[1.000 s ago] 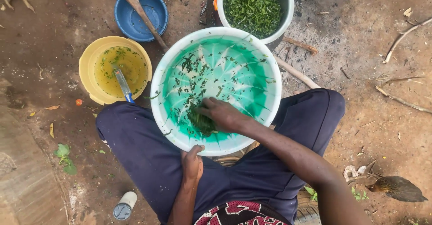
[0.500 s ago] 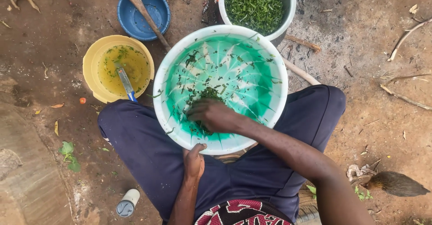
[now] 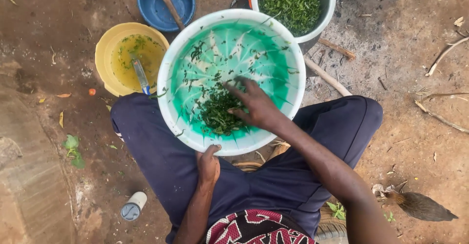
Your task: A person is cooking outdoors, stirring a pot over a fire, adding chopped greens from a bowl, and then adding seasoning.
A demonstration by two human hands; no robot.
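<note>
A large green and white basin [image 3: 173,108] rests on my lap, tilted toward me. Chopped green leaves [image 3: 216,111] lie heaped in its lower middle, with scattered bits stuck to the walls. My right hand [image 3: 255,105] is inside the basin with fingers spread, touching the right side of the leaf heap. My left hand [image 3: 208,165] grips the basin's near rim from below, thumb over the edge.
A white pot [image 3: 328,10] full of chopped greens stands behind the basin. A yellow bowl [image 3: 105,53] of yellowish liquid holds a knife [image 3: 140,77]. A blue bowl [image 3: 149,9] has a wooden paddle [image 3: 167,0] across it. A small canister [image 3: 133,206] lies lower left, a chicken [image 3: 420,206] lower right.
My right hand has swept from the basin's near left side to the right and opened its fingers, leaving the leaves gathered in a heap. The view has shifted slightly.
</note>
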